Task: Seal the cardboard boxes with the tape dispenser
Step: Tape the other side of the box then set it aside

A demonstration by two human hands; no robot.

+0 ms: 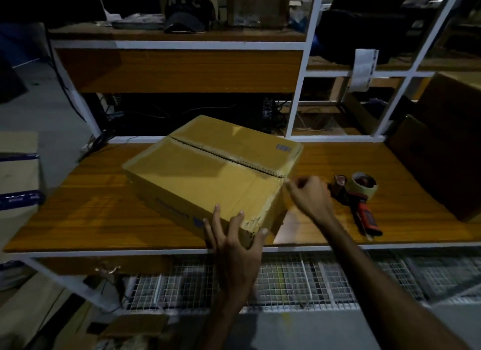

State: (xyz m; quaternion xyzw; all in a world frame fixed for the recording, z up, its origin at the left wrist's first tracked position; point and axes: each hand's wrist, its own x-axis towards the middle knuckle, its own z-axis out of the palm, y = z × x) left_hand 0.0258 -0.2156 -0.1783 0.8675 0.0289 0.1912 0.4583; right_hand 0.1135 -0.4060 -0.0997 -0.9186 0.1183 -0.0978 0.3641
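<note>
A flat brown cardboard box lies turned at an angle on the wooden table, its two top flaps closed along a dark seam. My left hand presses with spread fingers on the box's near corner. My right hand is at the box's right edge where the seam ends, its fingers pinched together; whether tape is between them I cannot tell. The tape dispenser, with a red and black handle and a roll of tan tape, lies on the table just right of that hand, untouched.
A large dark cardboard box stands at the table's right end. Another box with blue tape sits off the left edge. Behind the table rises a white-framed shelf holding a cap and boxes. A wire mesh rack lies under the table's front.
</note>
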